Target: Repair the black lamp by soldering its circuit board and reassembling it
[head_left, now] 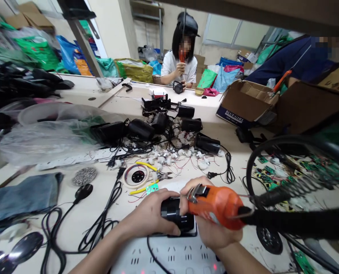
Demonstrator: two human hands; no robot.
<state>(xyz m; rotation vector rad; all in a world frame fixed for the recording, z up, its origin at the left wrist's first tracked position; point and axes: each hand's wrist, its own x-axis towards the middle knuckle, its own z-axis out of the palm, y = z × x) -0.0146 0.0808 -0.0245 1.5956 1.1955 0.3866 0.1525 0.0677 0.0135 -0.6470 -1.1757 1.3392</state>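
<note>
My left hand (150, 213) grips a black plastic housing (173, 213) from its left side, thumb in front. An orange electric screwdriver (217, 205) lies in my right hand (217, 232), whose fingers wrap round its body close to the housing. The driver's tip is hidden, so I cannot tell whether it touches the housing. Below them is a white power strip (163, 255), with a black cable (153, 251) running across it. Just beyond my left hand are a small green circuit board (152, 188), yellow-handled pliers (164, 175) and a roll of tape (126, 178).
Several black housings (140, 129) and small white-and-metal parts (183, 152) cover the middle. Circuit boards (272, 175) lie right, behind a hanging coil spring (289, 190). Cables (101, 224) and a dish of screws (84, 176) sit left. A co-worker (183, 57) works opposite, near a cardboard box (246, 102).
</note>
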